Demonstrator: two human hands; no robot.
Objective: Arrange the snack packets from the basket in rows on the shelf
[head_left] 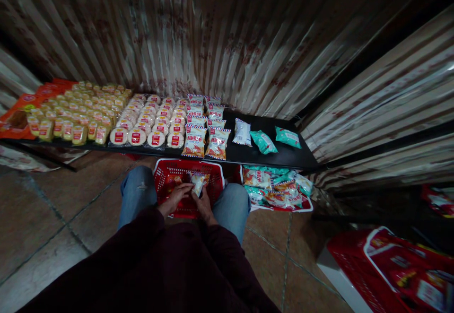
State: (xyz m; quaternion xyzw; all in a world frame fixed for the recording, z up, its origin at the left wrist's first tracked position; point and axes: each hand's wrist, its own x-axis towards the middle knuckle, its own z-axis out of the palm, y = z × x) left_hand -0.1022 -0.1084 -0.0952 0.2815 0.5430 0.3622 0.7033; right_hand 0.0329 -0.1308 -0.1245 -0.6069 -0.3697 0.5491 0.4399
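I see the left hand (179, 194) and right hand (203, 204) half-curled on one packet (197, 183); rows (218, 142) stand ordered, three loose packets (263, 142) lie right, the right basket (307, 204) holds more.

Pleated, pale-and-brown striped drapery (170, 34) with reddish printed motifs covers the back of the space, and a similar striped curtain (383, 98) hangs on the right beyond a dark slanting post (376, 39). A low, long black shelf (298, 156) runs in front of it, above a brown tiled floor (99, 209) with pale joint lines. The light is dim, with a paler sheen on the floor at lower left.
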